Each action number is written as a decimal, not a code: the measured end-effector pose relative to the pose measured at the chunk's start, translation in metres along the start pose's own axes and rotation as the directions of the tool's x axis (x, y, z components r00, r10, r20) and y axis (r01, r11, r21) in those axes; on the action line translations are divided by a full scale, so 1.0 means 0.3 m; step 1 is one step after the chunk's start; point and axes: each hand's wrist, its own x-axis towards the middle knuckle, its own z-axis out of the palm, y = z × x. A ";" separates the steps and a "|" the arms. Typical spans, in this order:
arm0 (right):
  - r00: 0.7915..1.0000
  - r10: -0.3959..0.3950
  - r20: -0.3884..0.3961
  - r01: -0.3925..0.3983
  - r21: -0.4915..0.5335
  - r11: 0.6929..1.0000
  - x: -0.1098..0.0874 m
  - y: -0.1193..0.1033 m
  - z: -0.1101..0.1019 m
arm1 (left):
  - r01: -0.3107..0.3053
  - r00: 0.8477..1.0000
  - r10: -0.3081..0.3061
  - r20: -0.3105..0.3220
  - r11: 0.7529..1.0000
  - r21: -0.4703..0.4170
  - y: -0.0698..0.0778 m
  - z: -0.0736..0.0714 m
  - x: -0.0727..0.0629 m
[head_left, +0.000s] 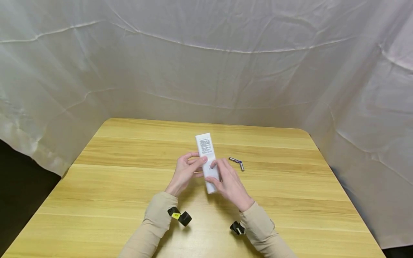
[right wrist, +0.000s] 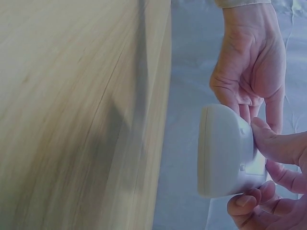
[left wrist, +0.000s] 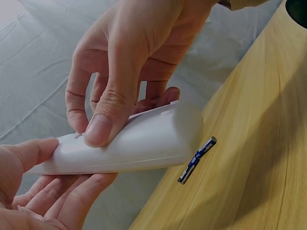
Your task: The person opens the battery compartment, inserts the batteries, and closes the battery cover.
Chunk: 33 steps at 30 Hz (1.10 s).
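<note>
A white remote control (head_left: 210, 152), its printed back facing up, is held above the table between both hands. My left hand (head_left: 183, 172) grips its left side, with the thumb on the back and the fingers underneath, as the left wrist view shows. My right hand (head_left: 231, 183) holds the lower part, thumb and fingertips on the back and edges. In the right wrist view the rounded near end of the remote control (right wrist: 223, 153) shows small raised tabs. Whether its battery cover is loose I cannot tell. Two small dark batteries (head_left: 241, 166) lie right of the remote.
The wooden table (head_left: 113, 193) stretches out on both sides of the hands. Pale cloth (head_left: 206, 79) hangs behind it and along its sides. Black cameras (head_left: 185, 218) are strapped at both wrists, over beige sleeves.
</note>
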 end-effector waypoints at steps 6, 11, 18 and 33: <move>1.000 0.014 0.003 -0.014 0.011 1.000 0.001 0.000 -0.001 | 0.005 1.000 -0.005 -0.004 1.000 0.004 -0.002 0.001 0.002; 1.000 0.013 0.001 -0.013 0.019 1.000 0.002 0.003 -0.003 | 0.008 1.000 -0.008 0.000 1.000 0.003 -0.008 0.001 0.006; 1.000 0.013 0.008 -0.013 0.033 0.999 0.003 0.007 -0.007 | 0.018 1.000 -0.018 0.002 1.000 0.002 -0.004 0.005 0.000; 1.000 0.006 0.004 -0.006 0.044 0.999 0.010 0.018 -0.007 | 0.029 0.999 -0.029 -0.015 1.000 -0.002 -0.013 0.003 0.006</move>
